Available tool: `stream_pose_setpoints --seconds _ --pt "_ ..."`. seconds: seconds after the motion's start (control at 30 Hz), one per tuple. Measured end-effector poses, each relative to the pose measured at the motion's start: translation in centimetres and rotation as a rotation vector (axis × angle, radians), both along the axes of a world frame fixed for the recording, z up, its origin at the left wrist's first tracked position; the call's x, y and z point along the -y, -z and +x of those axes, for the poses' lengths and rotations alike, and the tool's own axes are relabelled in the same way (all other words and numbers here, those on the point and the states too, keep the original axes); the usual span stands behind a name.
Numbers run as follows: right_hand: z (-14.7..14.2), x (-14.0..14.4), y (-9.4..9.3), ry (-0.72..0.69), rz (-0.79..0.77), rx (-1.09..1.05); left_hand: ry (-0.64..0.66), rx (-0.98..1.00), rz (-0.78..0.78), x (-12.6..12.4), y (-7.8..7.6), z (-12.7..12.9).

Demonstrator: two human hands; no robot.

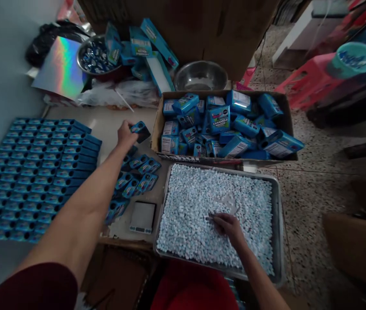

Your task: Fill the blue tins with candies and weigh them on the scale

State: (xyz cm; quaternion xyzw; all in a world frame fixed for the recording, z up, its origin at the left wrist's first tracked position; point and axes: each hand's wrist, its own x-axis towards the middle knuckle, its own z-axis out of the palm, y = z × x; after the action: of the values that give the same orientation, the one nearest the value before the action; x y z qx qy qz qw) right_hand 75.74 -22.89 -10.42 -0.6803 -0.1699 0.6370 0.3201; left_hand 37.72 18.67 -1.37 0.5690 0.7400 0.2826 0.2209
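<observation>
My left hand (127, 137) is closed around a small blue candy box (141, 131), held above the table just left of the large carton. Below it, several similar blue boxes (139, 172) stand loosely grouped beside a small digital scale (143, 216). My right hand (228, 226) is at the middle of a metal tray (278, 215) filled with small pale blue and white candies (189, 202). Its fingers are pinched together at a small dark object, too blurred to name. A bare patch of the tray bottom shows just beyond these fingers.
Tight rows of blue boxes (34, 176) cover the table's left. A cardboard carton (158, 129) full of blue boxes stands behind the tray. Farther back are a metal bowl (201, 77) and a bowl of wrapped candies (97, 58). A pink stool (315, 79) carries a teal bowl (363, 60).
</observation>
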Motion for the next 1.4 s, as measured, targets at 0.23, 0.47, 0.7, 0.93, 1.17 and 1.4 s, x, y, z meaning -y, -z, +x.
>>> stream_pose_setpoints --seconds 0.23,0.47,0.7,0.93,1.17,1.4 --pt "1.0 -2.0 -0.9 -0.022 -0.022 -0.118 0.227 -0.211 0.104 1.9 -2.7 2.3" --pt "5.1 0.1 -3.5 -0.059 -0.023 -0.158 0.911 -0.492 -0.189 1.2 -2.4 11.4" --pt "7.3 0.9 -8.1 0.076 -0.007 -0.219 0.769 -0.344 -0.035 4.5 -5.7 9.7" --pt "8.1 -1.6 -15.6 0.064 0.031 -0.206 0.63 -0.149 0.252 16.4 -12.3 9.4" --pt "6.2 -4.7 -19.9 -0.029 0.117 -0.156 0.704 -0.101 0.125 24.9 -5.3 11.6" --pt "3.5 -7.5 -19.5 -0.141 0.183 -0.032 0.717 -0.049 0.077 28.1 -2.8 13.7"
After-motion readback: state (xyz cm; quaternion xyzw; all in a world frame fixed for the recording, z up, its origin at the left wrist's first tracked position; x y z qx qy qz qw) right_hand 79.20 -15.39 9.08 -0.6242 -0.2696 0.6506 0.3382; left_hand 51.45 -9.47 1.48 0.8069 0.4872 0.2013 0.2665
